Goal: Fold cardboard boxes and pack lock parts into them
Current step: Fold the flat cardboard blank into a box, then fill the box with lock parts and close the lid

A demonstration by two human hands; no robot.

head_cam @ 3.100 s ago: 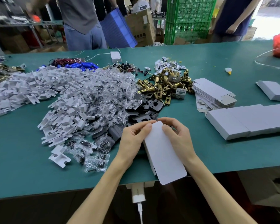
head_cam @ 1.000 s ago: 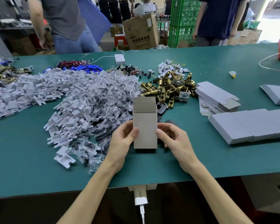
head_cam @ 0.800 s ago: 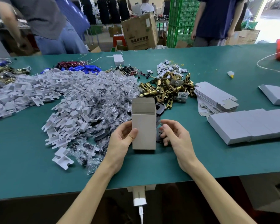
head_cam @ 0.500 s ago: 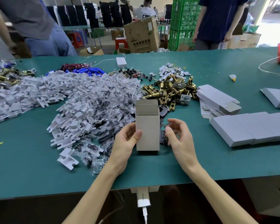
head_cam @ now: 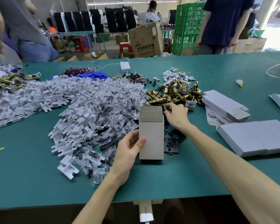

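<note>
Cardboard, grey-brown and standing on end: the box [head_cam: 151, 138] sits upright on the green surface [head_cam: 31, 175], long axis vertical, mouth open to the top, lid flap raised at the far side. My left hand [head_cam: 128, 151] grips it from the left, with the thumb laid across the front face and the fingers wrapped round behind.

My right hand [head_cam: 176, 114] is out beyond the box and a little to its right, at the near edge of the brass pile [head_cam: 176, 92]. Its fingers are curled and pinch one brass latch [head_cam: 166, 107]. How much of the piece is clear of the heap I cannot tell, since my fingers cover most of it.

What matters for the next move, as I judge it, is that the open mouth lies just beside the right hand, towards me and to the left, with the flap standing between them. The latch would have to come up over that flap and then turn so that its length runs down the box's upright axis. The right hand is the nearer one for that, and the left only has to steady the box.

Black plates [head_cam: 171, 145] lie just right of the box's foot.
</note>
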